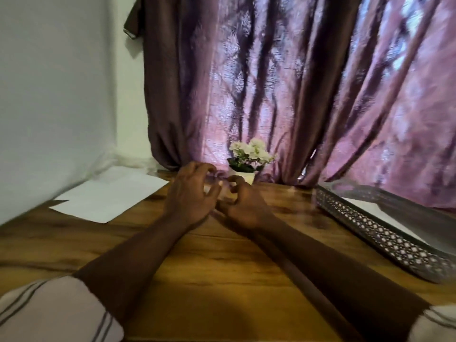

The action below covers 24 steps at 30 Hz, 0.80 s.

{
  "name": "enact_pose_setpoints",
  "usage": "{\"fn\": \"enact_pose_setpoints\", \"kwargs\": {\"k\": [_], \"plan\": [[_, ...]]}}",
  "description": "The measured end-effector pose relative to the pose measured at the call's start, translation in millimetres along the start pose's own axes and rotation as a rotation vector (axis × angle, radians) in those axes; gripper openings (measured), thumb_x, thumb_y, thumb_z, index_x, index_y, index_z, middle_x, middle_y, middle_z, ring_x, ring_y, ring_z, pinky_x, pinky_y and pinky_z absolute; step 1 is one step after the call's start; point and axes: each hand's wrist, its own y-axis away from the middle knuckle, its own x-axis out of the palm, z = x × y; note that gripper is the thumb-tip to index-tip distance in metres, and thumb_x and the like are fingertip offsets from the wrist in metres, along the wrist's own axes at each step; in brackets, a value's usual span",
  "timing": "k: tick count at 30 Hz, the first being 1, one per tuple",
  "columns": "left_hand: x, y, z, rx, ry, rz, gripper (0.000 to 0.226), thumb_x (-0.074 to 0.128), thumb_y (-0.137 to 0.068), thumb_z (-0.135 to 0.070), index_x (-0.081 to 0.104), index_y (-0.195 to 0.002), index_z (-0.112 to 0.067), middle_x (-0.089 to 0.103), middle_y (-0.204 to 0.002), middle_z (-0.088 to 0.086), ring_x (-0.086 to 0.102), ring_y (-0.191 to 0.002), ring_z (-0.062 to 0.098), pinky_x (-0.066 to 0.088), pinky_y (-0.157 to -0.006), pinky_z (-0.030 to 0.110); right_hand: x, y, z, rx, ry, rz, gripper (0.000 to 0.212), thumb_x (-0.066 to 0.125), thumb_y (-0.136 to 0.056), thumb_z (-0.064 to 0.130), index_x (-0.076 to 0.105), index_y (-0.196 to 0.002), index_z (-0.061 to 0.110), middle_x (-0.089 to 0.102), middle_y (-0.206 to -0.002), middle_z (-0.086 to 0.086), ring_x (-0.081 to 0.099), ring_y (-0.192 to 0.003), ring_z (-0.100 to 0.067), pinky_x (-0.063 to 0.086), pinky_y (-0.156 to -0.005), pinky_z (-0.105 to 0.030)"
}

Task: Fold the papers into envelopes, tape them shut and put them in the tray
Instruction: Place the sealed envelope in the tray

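A pale wall (49, 82) is rising at the far left, and a striped left sleeve (49, 312) is showing in the lower left corner. The papers (108, 196) are lying flat on the wooden table (222, 280) near its left back corner, well apart from the hands, with one sheet's edge peeking out from under the top one. The left forearm is reaching forward over the table's middle, and the left hand (192, 193) is hovering just in front of the pot, its fingers curling round a small pale thing (211, 187) that is partly see-through; blur is keeping me from telling what it is. Just beside it the right hand (243, 206) is sitting knuckles-up, its fingers curling tightly, with thumb and forefinger meeting close to the pale thing. I cannot tell whether they are pinching it or only closing next to it. Behind both hands a white pot (246, 176) is standing at the table's back edge, carrying white flowers (251, 151), and a purple curtain (271, 82) is hanging behind it and running off to the right. Further right the tray (385, 233), dark with a pierced lattice wall, is lying along the table's right side, and a white sheet (365, 207) is lying flat inside it. The right sleeve (434, 324) is showing in the lower right corner.
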Motion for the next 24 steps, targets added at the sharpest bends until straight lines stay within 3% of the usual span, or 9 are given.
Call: {"fn": "enact_pose_setpoints", "kwargs": {"k": [2,4,9,12,14,18,21,24], "plan": [[-1,-4,15,-0.132,-0.014,0.02,0.036,0.068,-0.086,-0.033,0.064,-0.121,-0.026,0.061,-0.12,0.004,0.058,-0.115,0.029,0.049,-0.096,0.043,25,-17,8,0.009,0.093,0.005,0.097,0.066,-0.07,0.074,0.035,-0.151,0.029,0.054,-0.149,-0.005,0.061,-0.127,-0.028,0.053,-0.1,-0.044],[0,-7,27,-0.237,-0.056,0.01,0.034,0.067,-0.084,-0.031,0.063,-0.119,-0.029,0.061,-0.12,0.003,0.058,-0.115,0.03,0.047,-0.097,0.047,42,-33,7,-0.032,0.201,0.01,0.091,0.063,-0.079,0.073,0.033,-0.152,0.027,0.05,-0.152,-0.007,0.054,-0.135,-0.031,0.051,-0.101,-0.045],[8,-17,46,-0.37,-0.091,-0.027,0.03,0.068,-0.084,-0.027,0.063,-0.114,-0.025,0.065,-0.115,0.004,0.06,-0.112,0.031,0.049,-0.096,0.048,57,-53,-12,-0.051,0.233,-0.004,0.046,0.061,-0.084,0.057,0.056,-0.122,0.032,0.072,-0.117,0.001,0.068,-0.111,-0.027,0.051,-0.08,-0.035],[12,-35,58,-0.388,-0.121,0.11,0.032,0.069,-0.084,-0.027,0.063,-0.114,-0.017,0.067,-0.115,0.01,0.062,-0.109,0.032,0.051,-0.094,0.044,60,-54,-16,-0.068,0.191,-0.051,0.041,0.058,-0.074,0.051,0.053,-0.111,0.033,0.072,-0.11,0.0,0.068,-0.103,-0.029,0.045,-0.073,-0.033],[18,-50,62,-0.359,-0.106,0.22,0.029,0.069,-0.086,-0.027,0.066,-0.113,-0.015,0.071,-0.113,0.011,0.064,-0.107,0.032,0.051,-0.092,0.043,61,-54,-16,-0.11,0.21,-0.068,0.045,0.057,-0.073,0.052,0.053,-0.113,0.033,0.071,-0.112,0.0,0.068,-0.104,-0.03,0.042,-0.073,-0.034],[37,-69,70,-0.352,-0.165,0.415,0.028,0.061,-0.097,-0.031,0.074,-0.119,-0.02,0.072,-0.121,0.008,0.065,-0.113,0.029,0.05,-0.099,0.043,63,-55,-15,-0.189,0.281,-0.072,0.043,0.059,-0.084,0.056,0.056,-0.122,0.035,0.07,-0.12,0.0,0.068,-0.109,-0.031,0.044,-0.077,-0.036],[47,-71,75,-0.37,-0.159,0.447,0.026,0.062,-0.098,-0.033,0.079,-0.11,-0.017,0.075,-0.112,0.009,0.068,-0.107,0.027,0.051,-0.095,0.038,63,-55,-17,-0.189,0.282,-0.074,0.025,0.056,-0.091,0.046,0.067,-0.107,0.03,0.073,-0.109,-0.001,0.07,-0.104,-0.029,0.038,-0.071,-0.032],[49,-70,75,-0.379,-0.18,0.429,0.018,0.068,-0.091,-0.022,0.082,-0.1,-0.014,0.078,-0.106,0.009,0.071,-0.099,0.027,0.051,-0.087,0.032,56,-48,-13,-0.111,0.229,-0.093,0.026,0.057,-0.088,0.045,0.07,-0.101,0.026,0.073,-0.107,-0.003,0.07,-0.101,-0.03,0.041,-0.071,-0.031]]}}
